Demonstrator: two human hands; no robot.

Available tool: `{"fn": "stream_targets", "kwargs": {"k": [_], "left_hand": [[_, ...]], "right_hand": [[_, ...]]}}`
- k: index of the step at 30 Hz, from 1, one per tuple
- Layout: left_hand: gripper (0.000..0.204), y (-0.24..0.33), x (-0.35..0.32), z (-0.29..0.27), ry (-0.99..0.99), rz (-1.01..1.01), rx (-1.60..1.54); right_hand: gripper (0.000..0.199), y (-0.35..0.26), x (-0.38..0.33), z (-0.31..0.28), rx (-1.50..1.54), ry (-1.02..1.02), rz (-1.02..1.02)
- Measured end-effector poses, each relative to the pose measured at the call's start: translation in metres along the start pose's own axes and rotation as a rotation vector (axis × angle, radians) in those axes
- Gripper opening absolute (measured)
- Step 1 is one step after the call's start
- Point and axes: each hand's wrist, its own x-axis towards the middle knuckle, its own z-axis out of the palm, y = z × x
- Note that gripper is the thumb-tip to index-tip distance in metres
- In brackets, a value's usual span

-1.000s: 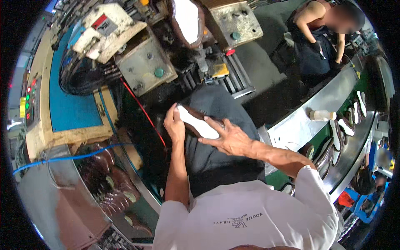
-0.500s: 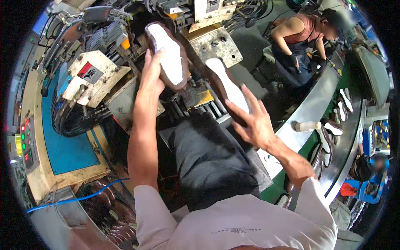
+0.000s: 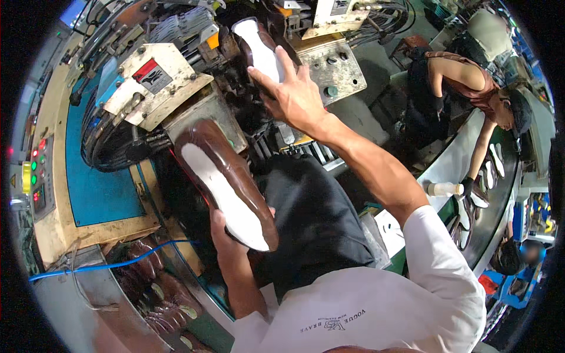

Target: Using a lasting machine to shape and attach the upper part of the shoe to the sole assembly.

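Note:
My left hand (image 3: pixel 228 232) grips a dark brown shoe (image 3: pixel 250 170) from below, near its lower end. The shoe's white underside faces up and its glossy brown upper wraps the edges; it hangs left of my lap, its far end by the machine's metal plate. Most of my left fingers are hidden under it. Out ahead, my right hand (image 3: pixel 296 97) holds the near end of another brown shoe (image 3: pixel 259 48), also white side up, at the machine's middle. Thumb and fingers lie across its white underside.
A machine head with a white guard (image 3: pixel 154 88) stands at the left, beside a control panel (image 3: pixel 40 170) with lit buttons. On the right runs a conveyor (image 3: pixel 491 206) carrying several shoes, with a white bottle (image 3: pixel 444 189) beside it. A co-worker (image 3: pixel 465 79) reaches over the conveyor. Brown shoes (image 3: pixel 162 294) fill a rack at lower left.
My left hand has drawn its shoe back from the machine toward my lap. My right hand has moved forward and left with the other shoe, up to the machine. The co-worker now leans over the conveyor.

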Motion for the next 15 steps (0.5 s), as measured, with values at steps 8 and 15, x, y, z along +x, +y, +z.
{"fn": "stream_targets", "kwargs": {"k": [8,15], "left_hand": [[0.095,-0.02,-0.009,-0.012,-0.011,0.186,0.219],[0.107,-0.014,0.015,0.025,-0.053,0.273,0.57]], "right_hand": [[0.052,0.007,-0.002,0.018,0.003,0.25,-0.222],[0.047,0.026,0.06,0.038,-0.127,0.339,-0.27]]}}
